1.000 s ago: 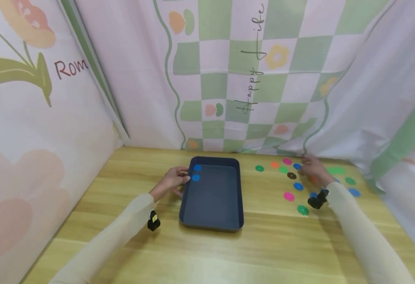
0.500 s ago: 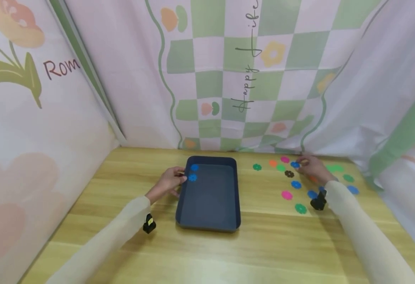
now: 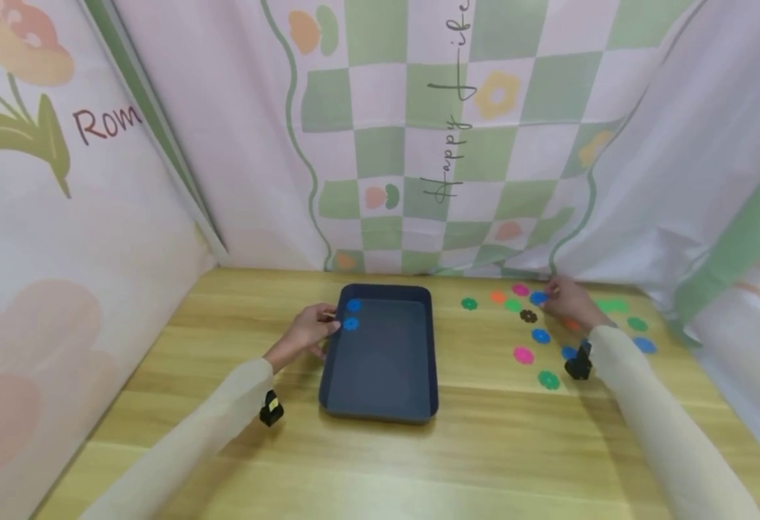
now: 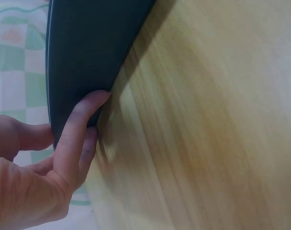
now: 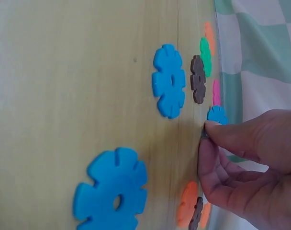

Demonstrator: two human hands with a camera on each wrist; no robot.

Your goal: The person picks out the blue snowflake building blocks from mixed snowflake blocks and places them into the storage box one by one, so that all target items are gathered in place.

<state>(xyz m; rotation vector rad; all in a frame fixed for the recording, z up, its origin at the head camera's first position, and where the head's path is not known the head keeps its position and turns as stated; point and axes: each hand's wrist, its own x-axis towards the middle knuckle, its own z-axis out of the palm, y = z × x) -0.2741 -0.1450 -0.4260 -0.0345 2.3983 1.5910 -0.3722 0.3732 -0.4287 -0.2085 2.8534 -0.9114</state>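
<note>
A dark blue-grey rectangular tray (image 3: pixel 380 361) lies on the wooden table, with two blue flower-shaped discs (image 3: pixel 351 323) at its upper left inside. My left hand (image 3: pixel 306 332) grips the tray's left side. The left wrist view shows the thumb at the rim and curled fingers (image 4: pixel 73 129) against the outer wall. Over on the right, my right hand (image 3: pixel 571 302) pinches at the edge of a blue flower-shaped disc (image 5: pixel 217 115) with thumb and forefinger. That disc is partly hidden behind the thumb in the right wrist view.
Around the right hand lie several flat flower-shaped discs: a pink disc (image 3: pixel 524 355), a green disc (image 3: pixel 548 380), a brown disc (image 3: pixel 528 316) and an orange disc (image 3: pixel 498 297) among them. A checked curtain (image 3: pixel 432 159) hangs along the table's back edge.
My right hand's fingertips have come down to the blue disc's edge. The left hand stays on the tray. The head view has shifted slightly.
</note>
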